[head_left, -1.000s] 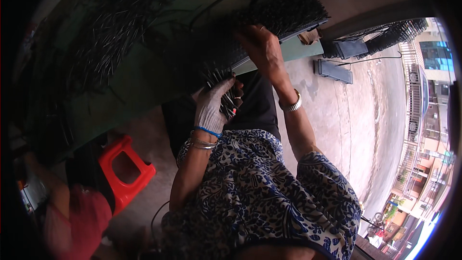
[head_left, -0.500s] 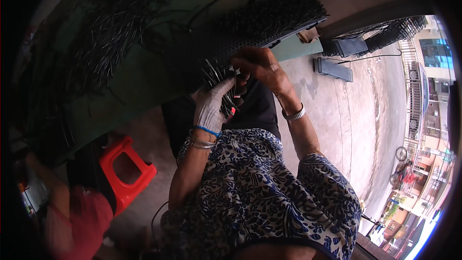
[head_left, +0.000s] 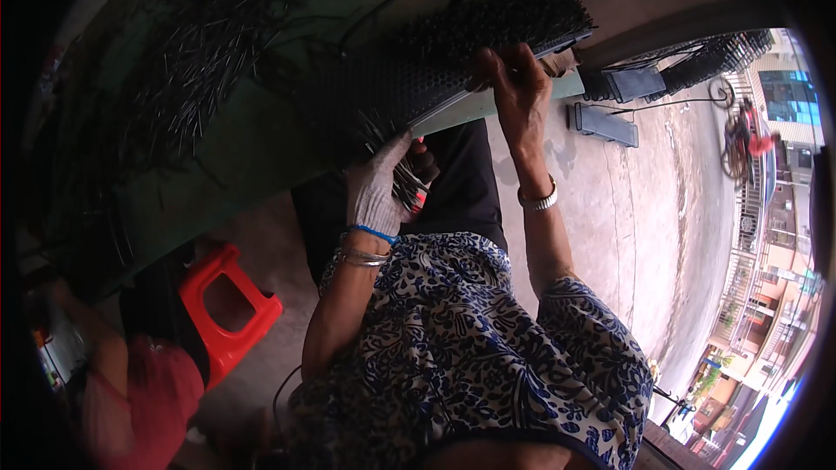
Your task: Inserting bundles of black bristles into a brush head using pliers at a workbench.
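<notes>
A green table (head_left: 196, 196) fills the view from nine o'clock round to twelve, deep in shade, its near edge slanting up toward two o'clock. At ten o'clock a loose pile (head_left: 205, 65) of thin dark strips lies scattered over it. The board (head_left: 414, 87), dark and full of small holes, sits by the table's near edge at twelve o'clock; dense tufts (head_left: 522, 22) cover its end toward one o'clock.

Just off centre toward eleven, the left hand (head_left: 376, 183), in a pale glove with a blue cuff, is closed round a bundle (head_left: 407, 187) of strips below the board. The bare right hand (head_left: 521, 87), at one o'clock, is beside the board's near edge, fingers bent in and narrow; whether they grip a strip cannot be told. A scrap (head_left: 562, 63) of brown material lies just past it.

Pale, cracked floor (head_left: 644, 244) spreads out at three o'clock, brightly lit, with a grey box (head_left: 603, 126) on it at two. Beyond stand a railing (head_left: 740, 96), a rider (head_left: 751, 141) in red and sunlit buildings (head_left: 775, 296). At eight o'clock a red stool (head_left: 196, 296) stands near a co-worker's red sleeve (head_left: 161, 392).
</notes>
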`<state>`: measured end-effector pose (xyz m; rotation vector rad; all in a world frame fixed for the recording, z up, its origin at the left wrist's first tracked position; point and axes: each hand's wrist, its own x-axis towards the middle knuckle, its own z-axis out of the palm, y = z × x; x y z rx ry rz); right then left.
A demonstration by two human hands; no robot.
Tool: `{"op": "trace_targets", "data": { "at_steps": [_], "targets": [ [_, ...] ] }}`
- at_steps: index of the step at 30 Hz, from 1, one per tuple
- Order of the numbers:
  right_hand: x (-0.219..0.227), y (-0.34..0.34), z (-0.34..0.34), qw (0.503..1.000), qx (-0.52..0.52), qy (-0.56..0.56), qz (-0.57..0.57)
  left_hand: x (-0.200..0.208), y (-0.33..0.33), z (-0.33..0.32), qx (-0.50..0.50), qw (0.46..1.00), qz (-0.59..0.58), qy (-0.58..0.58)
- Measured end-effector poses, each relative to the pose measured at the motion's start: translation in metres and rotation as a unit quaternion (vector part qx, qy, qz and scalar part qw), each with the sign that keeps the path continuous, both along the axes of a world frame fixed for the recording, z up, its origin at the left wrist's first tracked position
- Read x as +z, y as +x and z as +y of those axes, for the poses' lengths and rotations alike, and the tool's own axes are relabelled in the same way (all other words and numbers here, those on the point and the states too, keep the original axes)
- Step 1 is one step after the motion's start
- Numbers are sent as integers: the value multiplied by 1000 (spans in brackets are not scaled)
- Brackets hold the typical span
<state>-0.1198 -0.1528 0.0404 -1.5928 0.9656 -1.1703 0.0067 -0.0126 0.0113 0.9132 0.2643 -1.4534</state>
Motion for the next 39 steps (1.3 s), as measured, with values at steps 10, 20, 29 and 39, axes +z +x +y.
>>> {"op": "trace_targets", "data": {
  "at_steps": [10,20,29,39],
  "targets": [
    [-37,28,-26,943,-106,-266,172,-4,-6,2,-37,998,-43,2],
    [-31,38,-15,893,-104,-297,323,-3,-3,0,-47,998,-44,7],
    [-31,38,-25,893,-81,-246,367,3,-4,2,-47,998,-40,14],
    [0,10,11,934,252,70,241,-3,-4,4,-58,993,-103,8]
  ]
}}
